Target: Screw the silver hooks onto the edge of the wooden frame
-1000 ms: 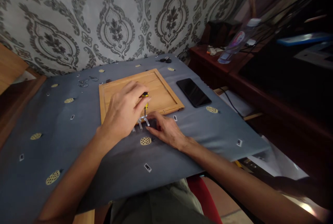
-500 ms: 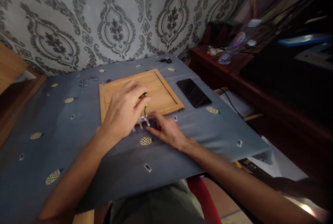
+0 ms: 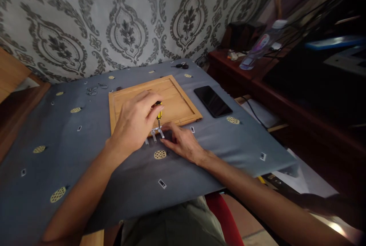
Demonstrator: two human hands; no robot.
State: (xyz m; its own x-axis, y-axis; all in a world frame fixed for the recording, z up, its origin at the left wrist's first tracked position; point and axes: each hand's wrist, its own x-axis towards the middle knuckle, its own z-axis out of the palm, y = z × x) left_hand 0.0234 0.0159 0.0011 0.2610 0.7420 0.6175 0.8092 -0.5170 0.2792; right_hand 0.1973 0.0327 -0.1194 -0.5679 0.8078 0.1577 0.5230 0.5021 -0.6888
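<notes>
My left hand is closed on the upper end of a small yellow-and-black screwdriver. The tool stands nearly upright, its tip down at a silvery metal hook strip along the near edge of a framed wooden panel. Several prongs of the strip stick out toward me; part of it is hidden behind the left hand. From the right, my right hand pinches the strip's right end between thumb and fingers, against the panel's edge. Any screw under the tip is too small to make out.
A black phone lies right of the panel. Small metal pieces rest at the back left, and a dark keyring-like item at the back. On the brown desk to the right stands a plastic bottle.
The fingers of my left hand have shifted slightly on the screwdriver, and more of its yellow handle shows. My right hand and the hook strip stay in place.
</notes>
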